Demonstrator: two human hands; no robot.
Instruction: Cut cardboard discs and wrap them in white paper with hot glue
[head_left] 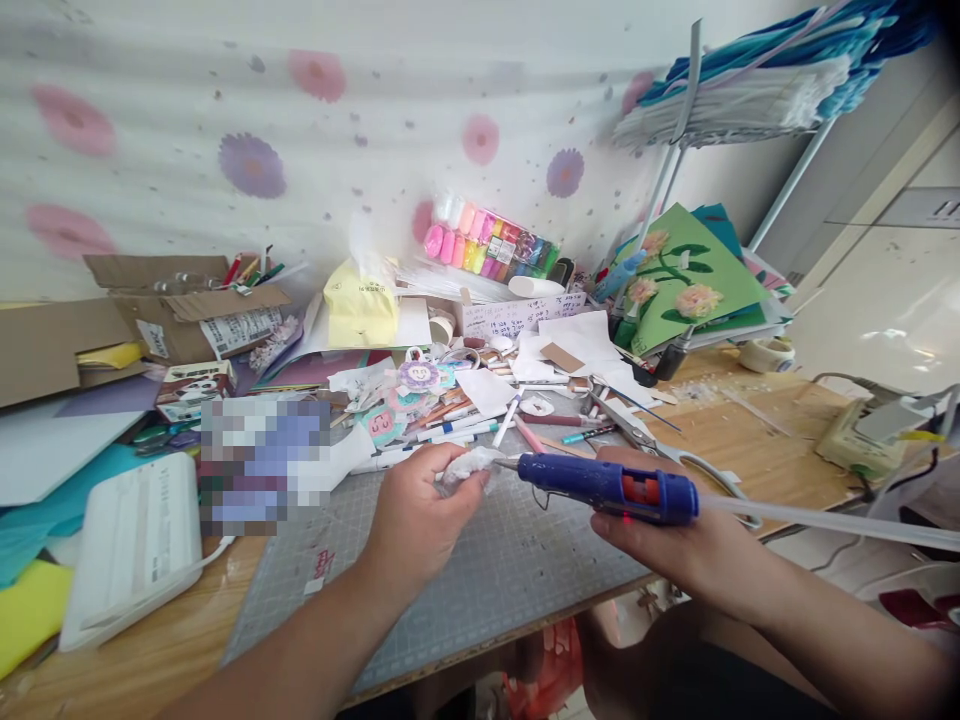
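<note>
My left hand (pixel 420 520) pinches a small crumpled white piece (pixel 469 466) between thumb and fingers; its exact kind is unclear. My right hand (pixel 667 545) is wrapped round a blue hot glue gun (pixel 592 478), held level with its nozzle pointing left. The metal tip meets or nearly meets the right edge of the white piece. A long clear glue stick (pixel 825 520) sticks out from the back of the gun, and a small red light glows on its underside. Both hands are above a grey cutting mat (pixel 540 560).
Pens, paper scraps and craft pieces heap up behind the hands. Large scissors (pixel 697 465) lie right of the mat, partly behind the glue gun. A white corded device (pixel 131 545) rests at left, a cardboard box (pixel 199 320) behind it. A power strip (pixel 862 440) with cables sits far right.
</note>
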